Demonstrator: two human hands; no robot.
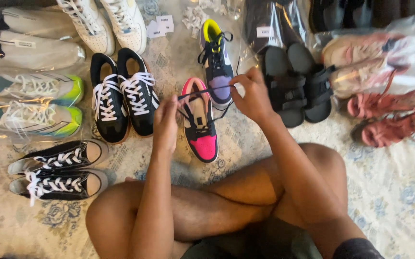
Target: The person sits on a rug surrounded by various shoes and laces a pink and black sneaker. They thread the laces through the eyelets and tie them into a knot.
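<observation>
- Pink at the toe and black along the sides, a sneaker (199, 125) lies on the patterned rug (399, 192), just below and between the two sets of fingers.
- Left hand (166, 125): fingers pinched shut on one end of a dark lace (202, 91), held just left of the pink sneaker's collar.
- Right hand (253, 96): fingers closed on the other end of the lace, up and to the right of the sneaker's opening; the lace runs taut between the two hands and drops to the eyelets below them.
- Just beyond the right fingertips stands a second sneaker (215, 62) with a purple toe, yellow heel lining and black laces.
- Right of the right fingers, near the knuckles, sits a pair of black strapped sandals (298, 86), partly under clear plastic.
- Farther right of those fingers lie pink-red heeled sandals (392, 117) and a bagged pale pair (361, 62).
- Left of the left fingers, close by, stands a pair of black sneakers with white laces (123, 93).
- Below and well left of the left fingers lies a pair of black canvas shoes (59, 170) with white laces.
- Far left are bagged green-heeled trainers (30, 103); white sneakers (106, 21) sit above them.
- Crossed bare legs (226, 196) fill the near side under both wrists.
</observation>
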